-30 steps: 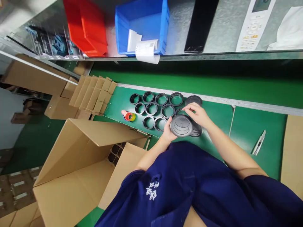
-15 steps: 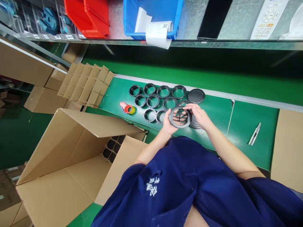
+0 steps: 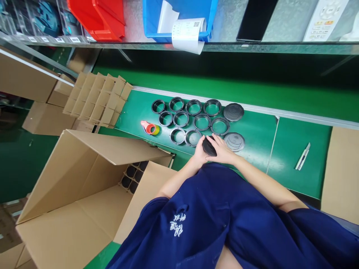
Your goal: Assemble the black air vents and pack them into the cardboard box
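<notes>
A round black air vent [image 3: 209, 146] is held close to my body, tilted so that its dark slatted face shows between my hands. My left hand [image 3: 199, 152] grips its left side. Around its right side and top curl the fingers of my right hand [image 3: 223, 150]. Beyond my hands, several black rings [image 3: 202, 121] lie in rows on the green bench. Two round vents with closed slats, a far one [image 3: 233, 112] and a near one [image 3: 234, 142], lie flat to the right of the rings.
A roll of tape [image 3: 153, 129] lies left of the rings, a utility knife [image 3: 303, 157] at the right. An open carton [image 3: 84, 201] with black round parts stands at lower left; cardboard dividers [image 3: 98, 99] lie behind it. Overhead, a shelf [image 3: 224, 46] carries red and blue bins.
The vent has been drawn toward my body and tilted; its slats, which were open with gaps, now look closed. My right hand has come down around it, uncovering a ring and the near vent.
</notes>
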Action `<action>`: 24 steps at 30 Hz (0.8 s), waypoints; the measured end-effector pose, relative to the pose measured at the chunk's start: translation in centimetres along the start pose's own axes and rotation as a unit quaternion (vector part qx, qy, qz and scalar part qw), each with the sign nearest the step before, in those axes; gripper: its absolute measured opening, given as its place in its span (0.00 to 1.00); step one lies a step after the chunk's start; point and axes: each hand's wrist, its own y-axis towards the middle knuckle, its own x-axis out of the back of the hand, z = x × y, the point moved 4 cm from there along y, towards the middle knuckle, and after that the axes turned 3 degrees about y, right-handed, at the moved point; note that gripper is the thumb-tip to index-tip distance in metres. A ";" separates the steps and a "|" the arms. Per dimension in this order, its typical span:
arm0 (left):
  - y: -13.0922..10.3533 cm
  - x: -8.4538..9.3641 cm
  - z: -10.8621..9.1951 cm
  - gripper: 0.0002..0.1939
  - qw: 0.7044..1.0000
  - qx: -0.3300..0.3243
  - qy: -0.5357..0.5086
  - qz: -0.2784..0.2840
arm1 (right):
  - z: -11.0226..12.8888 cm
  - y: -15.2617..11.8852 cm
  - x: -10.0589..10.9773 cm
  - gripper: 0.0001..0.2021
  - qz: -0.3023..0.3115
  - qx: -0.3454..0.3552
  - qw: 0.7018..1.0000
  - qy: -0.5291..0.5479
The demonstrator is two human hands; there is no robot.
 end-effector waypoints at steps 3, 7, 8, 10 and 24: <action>0.5 1.4 0.4 0.29 0.999 0.044 -0.029 -0.012 | -2.0 2.3 -0.5 0.57 -0.009 -0.054 0.999 0.000; 0.3 3.4 -0.9 0.28 0.998 0.038 -0.009 -0.045 | -6.3 6.3 1.7 0.58 -0.180 -0.159 0.964 -0.113; 0.1 3.9 -1.3 0.28 0.998 0.031 -0.007 -0.053 | -7.2 7.1 1.9 0.58 -0.199 -0.166 0.956 -0.136; -0.5 4.8 -1.7 0.26 0.998 0.028 -0.013 -0.063 | -8.7 8.2 1.5 0.58 -0.194 -0.159 0.954 -0.165; -2.7 10.6 -0.7 0.17 0.979 0.077 0.018 -0.187 | -5.4 8.0 -0.1 0.39 -0.164 -0.123 0.970 -0.134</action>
